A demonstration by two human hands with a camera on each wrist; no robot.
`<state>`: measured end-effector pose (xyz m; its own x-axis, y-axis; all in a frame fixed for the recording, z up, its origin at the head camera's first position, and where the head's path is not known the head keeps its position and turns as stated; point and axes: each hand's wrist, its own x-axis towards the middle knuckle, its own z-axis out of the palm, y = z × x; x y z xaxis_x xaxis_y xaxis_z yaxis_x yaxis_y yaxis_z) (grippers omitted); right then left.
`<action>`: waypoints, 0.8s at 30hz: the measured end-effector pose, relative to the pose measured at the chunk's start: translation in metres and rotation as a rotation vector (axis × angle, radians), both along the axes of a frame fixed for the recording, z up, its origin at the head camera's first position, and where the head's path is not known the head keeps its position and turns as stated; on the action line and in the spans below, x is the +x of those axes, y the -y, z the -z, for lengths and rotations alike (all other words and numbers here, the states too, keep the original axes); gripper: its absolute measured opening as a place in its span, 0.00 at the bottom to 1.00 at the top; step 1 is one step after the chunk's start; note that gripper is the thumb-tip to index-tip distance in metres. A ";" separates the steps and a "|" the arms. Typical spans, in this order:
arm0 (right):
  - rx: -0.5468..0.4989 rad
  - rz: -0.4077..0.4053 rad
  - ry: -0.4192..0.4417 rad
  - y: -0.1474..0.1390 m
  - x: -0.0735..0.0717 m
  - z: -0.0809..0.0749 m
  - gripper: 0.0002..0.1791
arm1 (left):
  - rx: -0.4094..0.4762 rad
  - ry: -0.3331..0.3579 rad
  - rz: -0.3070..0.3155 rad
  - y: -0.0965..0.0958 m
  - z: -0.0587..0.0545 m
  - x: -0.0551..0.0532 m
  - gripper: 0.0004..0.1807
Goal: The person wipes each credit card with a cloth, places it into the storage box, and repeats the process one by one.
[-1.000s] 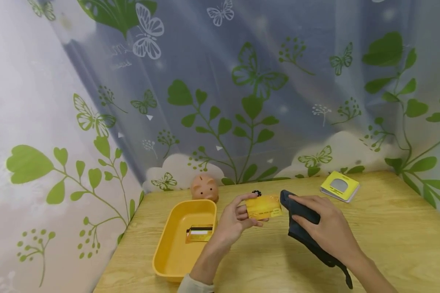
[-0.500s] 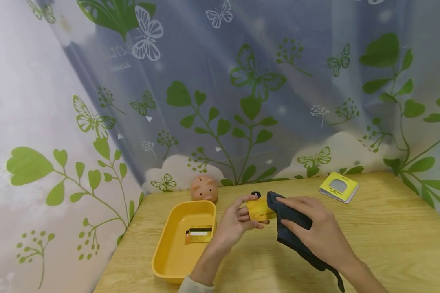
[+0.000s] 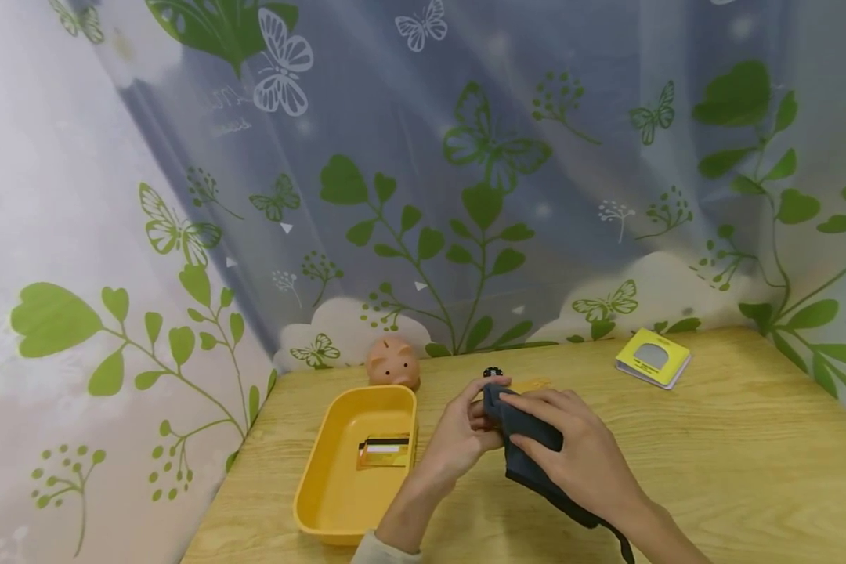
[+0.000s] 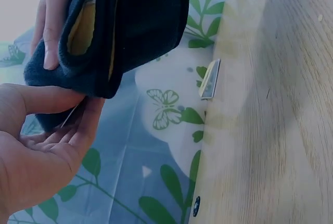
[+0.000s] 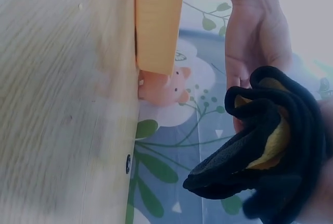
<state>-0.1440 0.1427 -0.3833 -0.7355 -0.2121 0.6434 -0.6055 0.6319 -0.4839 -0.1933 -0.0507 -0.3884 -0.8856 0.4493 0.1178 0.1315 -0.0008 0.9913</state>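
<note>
My right hand (image 3: pixel 585 450) grips a dark blue fabric wallet (image 3: pixel 532 439) with a trailing strap, thumb on the near face. Yellow lining shows between its folds in both wrist views. My left hand (image 3: pixel 454 442) is at the wallet's left end and pinches a yellow bank card there, most of it hidden by the wallet. A thin pale card edge (image 4: pixel 72 115) shows between the left thumb and fingers in the left wrist view. Another card (image 3: pixel 384 452), with a black stripe, lies in the yellow tray (image 3: pixel 310 501) left of my hands.
An orange piggy bank (image 3: pixel 392 364) stands behind the tray. Beyond my left hand lies a small black-and-white disc (image 3: pixel 493 372). A yellow booklet-like item (image 3: pixel 652 359) with a grey window lies at the back right. A patterned curtain (image 3: pixel 423 235) hangs behind the wooden table (image 3: pixel 747 446).
My right hand has moved the wallet left onto the yellow card and up against my left hand. The card, plainly visible before, is now mostly covered by the wallet.
</note>
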 end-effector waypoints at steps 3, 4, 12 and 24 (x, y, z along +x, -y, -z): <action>0.001 0.020 0.015 -0.003 -0.001 0.000 0.33 | 0.004 0.006 -0.006 0.002 0.000 0.000 0.36; 0.002 0.027 0.015 -0.004 -0.002 0.000 0.33 | 0.003 0.007 -0.010 0.003 0.001 0.000 0.36; 0.007 0.083 -0.014 -0.022 -0.006 0.004 0.34 | 0.043 0.045 -0.012 0.005 -0.001 -0.001 0.35; -0.054 0.139 0.046 -0.063 -0.007 0.007 0.31 | 0.108 0.082 -0.014 0.010 -0.004 -0.001 0.36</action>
